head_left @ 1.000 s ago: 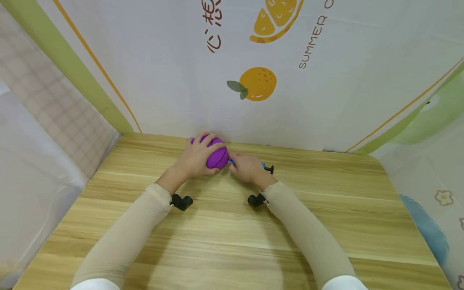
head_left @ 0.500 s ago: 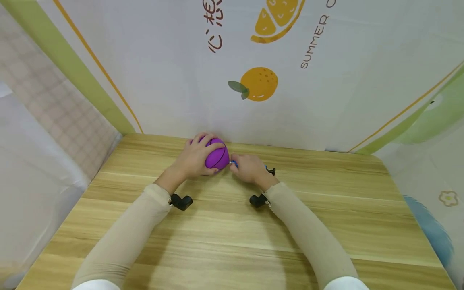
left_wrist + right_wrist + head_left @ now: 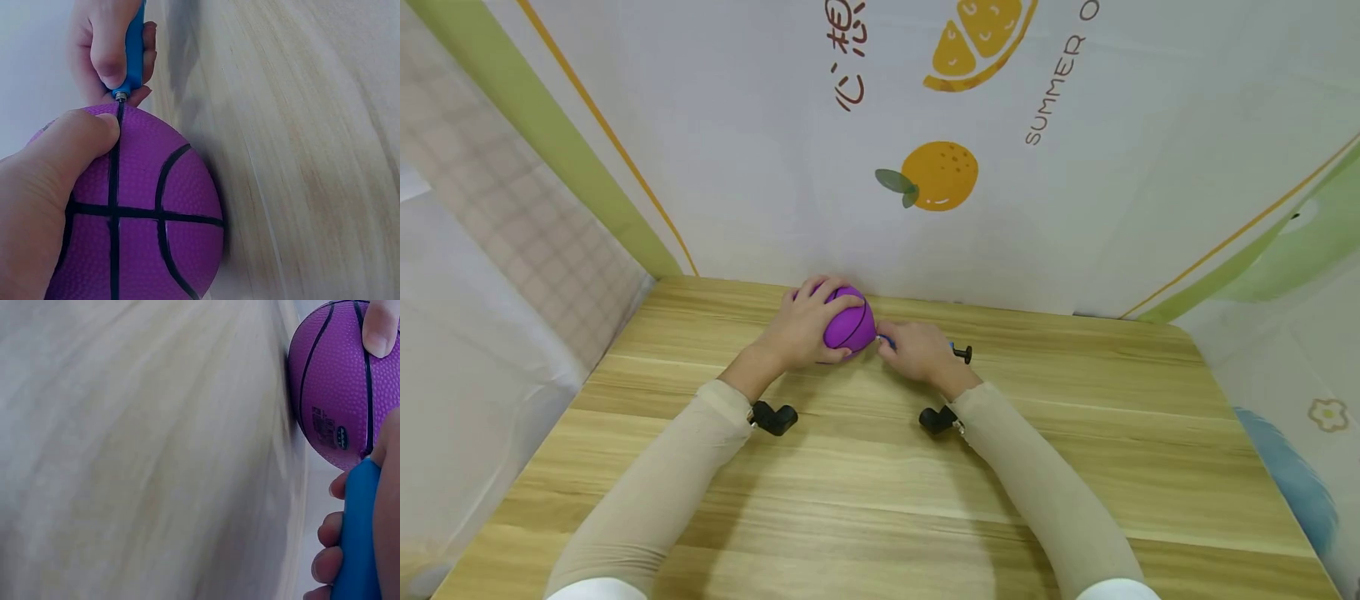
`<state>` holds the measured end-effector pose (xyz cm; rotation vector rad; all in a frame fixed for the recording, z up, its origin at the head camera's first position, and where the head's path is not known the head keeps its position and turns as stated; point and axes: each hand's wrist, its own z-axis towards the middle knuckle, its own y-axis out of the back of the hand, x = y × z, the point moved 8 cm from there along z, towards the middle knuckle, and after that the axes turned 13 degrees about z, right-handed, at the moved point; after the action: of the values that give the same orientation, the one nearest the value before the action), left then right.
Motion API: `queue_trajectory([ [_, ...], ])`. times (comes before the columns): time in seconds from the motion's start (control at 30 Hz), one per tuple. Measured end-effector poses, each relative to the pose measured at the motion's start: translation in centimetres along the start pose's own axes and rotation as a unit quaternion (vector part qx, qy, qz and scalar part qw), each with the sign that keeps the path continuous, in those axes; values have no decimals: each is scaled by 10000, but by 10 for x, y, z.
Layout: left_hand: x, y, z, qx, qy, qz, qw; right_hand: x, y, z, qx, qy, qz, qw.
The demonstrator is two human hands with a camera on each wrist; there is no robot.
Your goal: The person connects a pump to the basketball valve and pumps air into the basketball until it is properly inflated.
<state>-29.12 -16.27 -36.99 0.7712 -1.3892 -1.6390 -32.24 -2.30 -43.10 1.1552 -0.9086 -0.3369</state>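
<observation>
A small purple basketball (image 3: 850, 329) with black lines rests on the table near its back edge. My left hand (image 3: 801, 333) holds it from the left, fingers spread over the top and thumb on the near side. My right hand (image 3: 917, 350) grips a blue hand pump (image 3: 359, 531), its fingers curled round the barrel. In the left wrist view, the pump's metal tip (image 3: 121, 96) meets the ball at a black line; how deep it goes is hidden. The pump's black handle (image 3: 967, 354) sticks out to the right of the right hand.
The wood-grain table (image 3: 850, 500) spreads toward me. A white cloth (image 3: 760, 183) printed with oranges hangs right behind the ball. Black wrist mounts (image 3: 775, 418) hang beneath both forearms. More patterned cloth (image 3: 497, 208) hangs at the sides.
My right hand and the pump have shifted slightly right, and a silver bit of the tip shows between pump and ball. The left hand keeps its hold on the ball.
</observation>
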Motion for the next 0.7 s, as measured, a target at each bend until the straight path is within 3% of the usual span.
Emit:
queue_trajectory([
  [0.33,1,0,0,46,74,-107,9999,-2,4,-6,-273,215,-89,9994],
  [0.7,-2,-1,1,-15,-138,-32,9999,-2,5,-7,-9,12,65,10000],
])
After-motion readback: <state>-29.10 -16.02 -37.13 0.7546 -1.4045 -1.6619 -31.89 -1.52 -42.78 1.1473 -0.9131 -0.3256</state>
